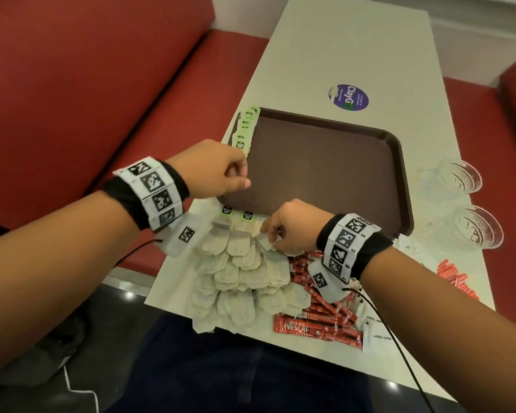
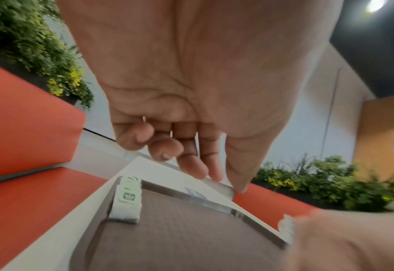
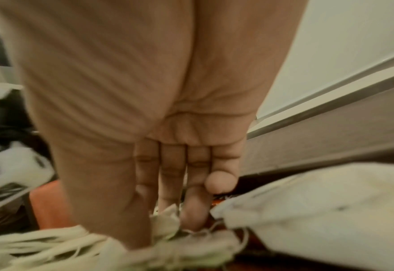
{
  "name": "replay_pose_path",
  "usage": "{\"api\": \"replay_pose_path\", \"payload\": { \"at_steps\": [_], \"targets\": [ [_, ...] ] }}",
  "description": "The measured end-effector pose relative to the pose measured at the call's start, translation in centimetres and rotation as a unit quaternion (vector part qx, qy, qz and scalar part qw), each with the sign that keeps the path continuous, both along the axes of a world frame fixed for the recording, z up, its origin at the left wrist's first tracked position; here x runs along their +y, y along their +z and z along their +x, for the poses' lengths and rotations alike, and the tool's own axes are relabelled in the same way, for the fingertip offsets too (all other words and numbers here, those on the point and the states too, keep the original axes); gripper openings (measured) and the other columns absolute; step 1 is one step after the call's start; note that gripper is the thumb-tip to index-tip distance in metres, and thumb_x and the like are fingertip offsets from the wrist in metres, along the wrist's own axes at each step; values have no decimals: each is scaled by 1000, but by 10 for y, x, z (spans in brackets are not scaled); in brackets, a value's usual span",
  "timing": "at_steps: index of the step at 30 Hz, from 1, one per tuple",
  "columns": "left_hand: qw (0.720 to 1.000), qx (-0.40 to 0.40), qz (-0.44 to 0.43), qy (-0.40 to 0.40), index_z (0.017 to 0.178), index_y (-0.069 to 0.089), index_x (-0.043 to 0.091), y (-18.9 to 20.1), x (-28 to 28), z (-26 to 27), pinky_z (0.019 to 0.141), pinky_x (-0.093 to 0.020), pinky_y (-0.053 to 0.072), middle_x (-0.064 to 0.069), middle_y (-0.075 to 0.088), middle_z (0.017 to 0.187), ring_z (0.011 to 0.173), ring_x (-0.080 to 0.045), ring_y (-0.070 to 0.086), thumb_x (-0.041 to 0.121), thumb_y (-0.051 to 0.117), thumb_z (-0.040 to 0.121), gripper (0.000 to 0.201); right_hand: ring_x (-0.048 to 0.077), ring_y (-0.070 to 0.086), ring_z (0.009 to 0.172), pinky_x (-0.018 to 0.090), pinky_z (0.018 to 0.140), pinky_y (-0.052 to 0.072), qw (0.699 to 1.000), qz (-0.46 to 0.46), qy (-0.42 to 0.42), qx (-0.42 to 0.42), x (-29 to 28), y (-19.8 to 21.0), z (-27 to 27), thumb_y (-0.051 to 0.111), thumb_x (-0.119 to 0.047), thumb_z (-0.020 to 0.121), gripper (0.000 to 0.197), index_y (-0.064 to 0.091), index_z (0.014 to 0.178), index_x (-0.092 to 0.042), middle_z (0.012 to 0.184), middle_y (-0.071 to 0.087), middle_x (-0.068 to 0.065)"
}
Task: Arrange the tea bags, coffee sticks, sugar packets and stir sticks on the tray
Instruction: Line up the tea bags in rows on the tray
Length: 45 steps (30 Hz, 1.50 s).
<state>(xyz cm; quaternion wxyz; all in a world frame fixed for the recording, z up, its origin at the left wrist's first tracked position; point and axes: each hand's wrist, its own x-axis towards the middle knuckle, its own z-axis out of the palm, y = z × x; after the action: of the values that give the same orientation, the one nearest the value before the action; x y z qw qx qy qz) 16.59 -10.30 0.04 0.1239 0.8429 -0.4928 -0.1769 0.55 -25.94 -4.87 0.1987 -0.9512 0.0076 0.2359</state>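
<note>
The right hand [image 1: 289, 225] pinches a tea bag [image 1: 265, 242] off the pile, to move it; the left hand [image 1: 218, 171] hangs loosely curled, holding nothing, over the tray [image 1: 399, 162], ready to help.

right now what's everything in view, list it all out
tray: one, brown, middle of the table, its floor bare
table: one, white, between the seats
tea bags in a row: several, green tags, along the tray's left rim
loose tea bags: many, beige, heap near the table's front edge
coffee sticks: many, red, right of the heap
glass cups: two, clear, right of the tray
sticker: one, purple, beyond the tray
bench seats: red, both sides
left hand: curled, at the tray's near left corner
right hand: pinching a tea bag in the heap
</note>
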Motion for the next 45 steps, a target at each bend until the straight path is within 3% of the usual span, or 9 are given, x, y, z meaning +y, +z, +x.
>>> {"api": "replay_pose_path", "payload": {
  "at_steps": [6,8,14,17,22,28,34,39,45],
  "targets": [
    [989,11,52,-135,88,65,33,-6,62,-68,73,-28,49,18,58,84,79,-1,56,47,70,85,15,20,62,84,38,80,55,998,1,-31,-61,11,13,-6,64,-25,84,3,64,86,-23,95,69,-2],
    [980,0,103,-171,92,57,35,-19,76,-82,76,-28,48,19,52,95,88,-3,50,56,72,79,28,23,63,90,38,83,53,996,13,-48,-79,14,19,-7,60,-24,87,14,65,97,-16,98,69,-1],
    [964,-52,177,-191,92,36,36,-55,94,-97,74,-26,48,15,31,107,97,-8,34,65,83,51,69,17,62,98,31,87,48,983,89,-114,-114,19,23,-17,55,-17,91,10,58,86,-25,108,69,-3],
    [970,-43,166,-174,91,40,32,-57,86,-93,75,-27,47,13,31,107,98,-10,34,59,85,56,64,9,58,76,25,69,46,978,98,-136,-120,21,19,-20,51,-16,93,12,55,85,-8,99,68,-12],
    [976,-31,143,-159,94,45,30,-58,69,-79,74,-27,45,10,36,105,92,-13,38,58,86,60,60,30,61,80,41,72,51,974,98,-168,-117,22,12,-22,49,-16,92,15,53,83,-6,92,69,14],
    [980,-9,112,-163,99,51,30,-58,59,-69,61,-11,29,12,42,105,86,-6,40,47,86,66,51,16,44,65,31,60,37,973,105,-166,-124,21,12,-21,47,-13,95,18,45,77,-14,76,53,5],
    [982,41,99,-156,105,63,26,-47,59,-62,70,-10,38,12,52,100,87,-5,51,50,79,77,40,16,44,64,29,58,36,970,126,-168,-126,19,12,-20,46,-15,96,15,43,81,-16,74,51,0],
    [985,56,61,-148,97,68,29,-41,62,-62,78,-28,53,15,63,96,85,0,59,43,69,88,16,17,47,65,28,56,36,972,125,-164,-114,18,12,-20,53,-19,93,9,49,93,-11,77,55,1],
    [993,65,-18,-93,90,70,34,-35,61,-60,76,-29,54,19,68,84,81,2,62,39,70,90,4,18,55,76,33,70,45,982,102,-124,-102,16,14,-18,61,-27,88,14,55,98,-20,93,60,0]
  ]
}}
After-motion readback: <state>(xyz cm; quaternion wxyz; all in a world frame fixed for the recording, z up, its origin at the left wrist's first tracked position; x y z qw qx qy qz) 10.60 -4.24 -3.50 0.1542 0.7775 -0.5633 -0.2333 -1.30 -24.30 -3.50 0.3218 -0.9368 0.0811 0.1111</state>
